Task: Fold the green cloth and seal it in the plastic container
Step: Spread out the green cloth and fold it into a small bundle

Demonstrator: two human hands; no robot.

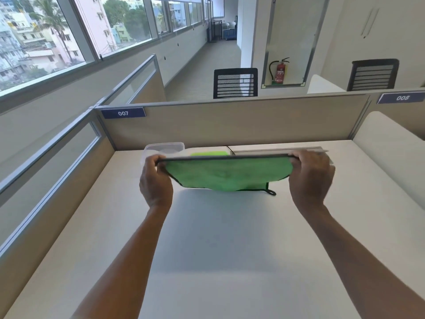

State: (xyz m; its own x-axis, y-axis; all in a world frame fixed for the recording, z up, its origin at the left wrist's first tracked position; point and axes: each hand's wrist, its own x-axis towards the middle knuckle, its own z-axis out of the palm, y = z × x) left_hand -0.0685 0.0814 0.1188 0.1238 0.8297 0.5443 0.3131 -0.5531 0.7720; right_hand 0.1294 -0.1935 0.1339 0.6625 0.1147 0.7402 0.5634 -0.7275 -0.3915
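The green cloth [226,174] with dark trim hangs stretched between my two hands above the white desk, its lower edge sagging and a small dark loop dangling at the lower right. My left hand [154,180] grips its top left corner. My right hand [310,177] grips the top right corner. Behind my left hand, at the back of the desk, stands the clear plastic container [164,147], partly hidden by the hand. A flat bright green piece [210,154] lies behind the cloth; I cannot tell whether it is the lid.
The white desk [218,249] is bounded by a beige partition [230,125] at the back and a glazed one on the left. A grey cable tray [280,150] runs along the back right. Another desk lies to the right.
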